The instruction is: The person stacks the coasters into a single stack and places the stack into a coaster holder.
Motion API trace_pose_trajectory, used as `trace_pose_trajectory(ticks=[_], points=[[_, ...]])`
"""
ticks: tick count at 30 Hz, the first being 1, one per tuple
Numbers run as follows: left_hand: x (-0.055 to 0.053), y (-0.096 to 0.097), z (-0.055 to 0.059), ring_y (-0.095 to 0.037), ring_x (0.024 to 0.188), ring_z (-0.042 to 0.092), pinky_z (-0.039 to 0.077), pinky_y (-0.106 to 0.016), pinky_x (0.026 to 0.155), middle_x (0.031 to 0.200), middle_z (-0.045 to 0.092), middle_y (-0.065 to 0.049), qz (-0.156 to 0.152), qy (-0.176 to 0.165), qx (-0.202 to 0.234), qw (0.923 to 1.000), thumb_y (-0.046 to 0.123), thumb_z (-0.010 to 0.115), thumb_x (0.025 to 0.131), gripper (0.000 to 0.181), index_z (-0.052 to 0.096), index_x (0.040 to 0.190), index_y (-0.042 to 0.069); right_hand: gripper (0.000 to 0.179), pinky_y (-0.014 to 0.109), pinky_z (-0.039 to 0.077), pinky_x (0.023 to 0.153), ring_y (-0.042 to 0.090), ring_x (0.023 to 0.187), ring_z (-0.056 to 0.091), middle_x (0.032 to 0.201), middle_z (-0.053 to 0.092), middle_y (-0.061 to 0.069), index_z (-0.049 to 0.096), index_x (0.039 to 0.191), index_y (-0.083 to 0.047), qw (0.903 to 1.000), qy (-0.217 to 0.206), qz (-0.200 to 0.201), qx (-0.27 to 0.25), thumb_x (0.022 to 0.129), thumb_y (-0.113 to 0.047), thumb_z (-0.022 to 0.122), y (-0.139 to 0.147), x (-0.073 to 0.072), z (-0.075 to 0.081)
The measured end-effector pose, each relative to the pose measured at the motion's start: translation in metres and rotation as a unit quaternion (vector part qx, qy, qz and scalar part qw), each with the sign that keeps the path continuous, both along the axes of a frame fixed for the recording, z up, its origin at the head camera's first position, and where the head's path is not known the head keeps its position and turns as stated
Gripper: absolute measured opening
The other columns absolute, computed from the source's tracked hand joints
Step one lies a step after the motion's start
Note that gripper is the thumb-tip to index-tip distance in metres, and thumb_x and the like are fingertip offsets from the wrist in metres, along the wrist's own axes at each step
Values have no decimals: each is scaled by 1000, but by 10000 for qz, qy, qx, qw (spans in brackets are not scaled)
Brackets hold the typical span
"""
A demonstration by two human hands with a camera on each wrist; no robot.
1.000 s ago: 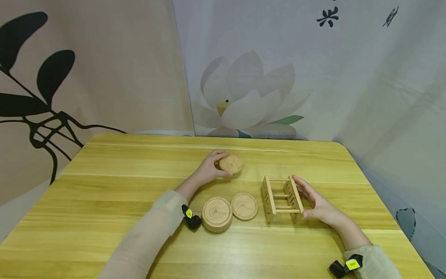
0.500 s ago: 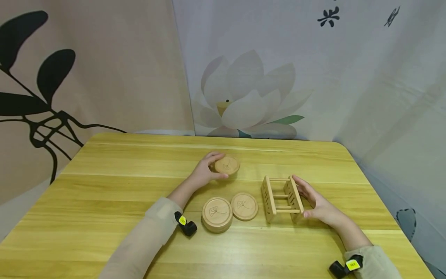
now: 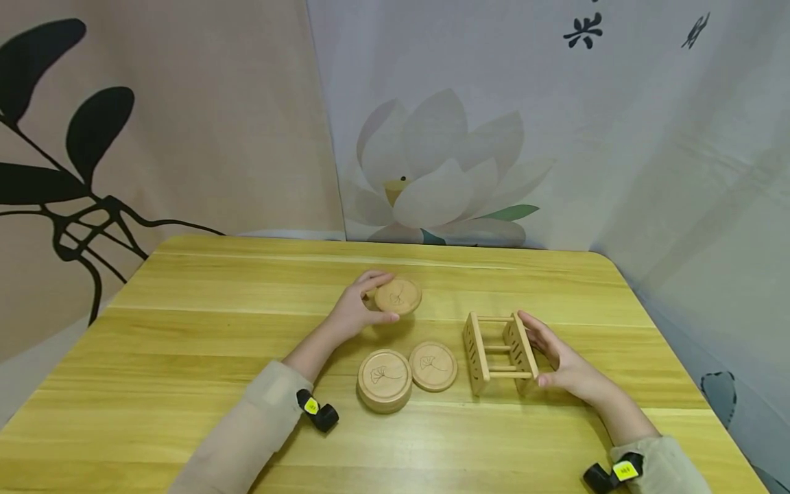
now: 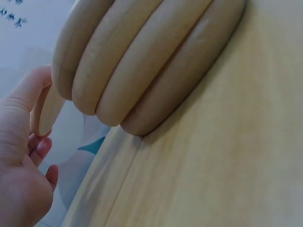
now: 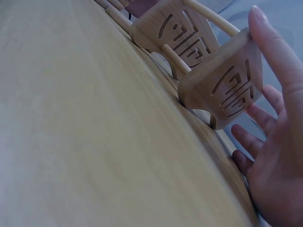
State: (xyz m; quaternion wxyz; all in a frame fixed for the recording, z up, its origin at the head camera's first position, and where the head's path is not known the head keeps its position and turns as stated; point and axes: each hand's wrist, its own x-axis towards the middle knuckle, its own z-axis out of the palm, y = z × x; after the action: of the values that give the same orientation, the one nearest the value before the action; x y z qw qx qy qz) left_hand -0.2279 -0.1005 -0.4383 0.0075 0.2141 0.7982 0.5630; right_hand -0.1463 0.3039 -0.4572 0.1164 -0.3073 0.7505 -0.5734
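Observation:
In the head view, my left hand (image 3: 356,310) holds a round wooden coaster (image 3: 398,296) by its left edge, tilted and above the table; a flower line drawing marks its face. Nearer to me sits a stack of coasters (image 3: 385,379), with a single flat coaster (image 3: 434,366) against its right side. The left wrist view shows several thick rims in that stack (image 4: 142,61). A wooden coaster rack (image 3: 476,353) stands upright, two slotted panels joined by rods. My right hand (image 3: 570,367) grips its right panel (image 5: 227,85), thumb at one edge, fingers at the other.
Everything stands on a light wooden table (image 3: 204,336) with rounded far corners. Behind it hangs a curtain (image 3: 463,82) printed with a lotus and dark leaves. A small black camera (image 3: 317,410) sits on each wrist.
My left hand has drawn back toward me and left with the coaster, whose face now tips more toward the camera. The right hand, rack, stack and flat coaster stay put.

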Motion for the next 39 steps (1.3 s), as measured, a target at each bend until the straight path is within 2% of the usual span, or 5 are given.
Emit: trace_pose_trajectory(ticks=[7, 16, 21, 29, 39], points=[[14, 1, 10, -24, 124, 40, 35, -44, 94, 138, 45, -5, -55, 169, -115, 9998, 12, 88, 66, 80, 52, 137, 3, 96, 19, 25, 104, 10, 136, 27, 159, 11, 7, 9, 155, -18, 10000, 7, -20, -4, 85, -46, 69, 0, 1, -1], [34, -4, 19, -21, 124, 39, 35, -44, 95, 139, 44, 0, -215, 214, -201, 9993, 13, 88, 67, 80, 53, 138, 10, 96, 19, 25, 104, 10, 136, 27, 159, 11, 6, 10, 155, -19, 10000, 9, -49, 3, 85, -48, 68, 1, 1, -2], [44, -8, 22, -23, 125, 39, 34, -47, 95, 139, 44, -5, -347, 252, -159, 9990, 10, 88, 66, 79, 53, 137, 8, 96, 18, 25, 104, 10, 136, 26, 159, 10, 6, 10, 155, -19, 10000, 10, -38, -25, 85, -47, 69, 0, 0, -1], [62, -16, 26, -24, 128, 37, 35, -48, 98, 140, 43, -8, -389, 161, -414, 9983, 17, 89, 66, 81, 52, 137, 5, 96, 18, 25, 104, 9, 137, 25, 159, 10, 6, 10, 155, -19, 10000, -31, -15, -33, 85, -46, 69, 0, 0, 0], [77, -20, 24, -25, 130, 36, 31, -54, 102, 139, 44, -5, -529, 67, -400, 9978, 17, 90, 64, 82, 53, 136, 7, 95, 18, 25, 104, 10, 137, 25, 159, 10, 6, 10, 155, -20, 10000, -32, -15, -6, 86, -46, 69, 1, 0, 0]])
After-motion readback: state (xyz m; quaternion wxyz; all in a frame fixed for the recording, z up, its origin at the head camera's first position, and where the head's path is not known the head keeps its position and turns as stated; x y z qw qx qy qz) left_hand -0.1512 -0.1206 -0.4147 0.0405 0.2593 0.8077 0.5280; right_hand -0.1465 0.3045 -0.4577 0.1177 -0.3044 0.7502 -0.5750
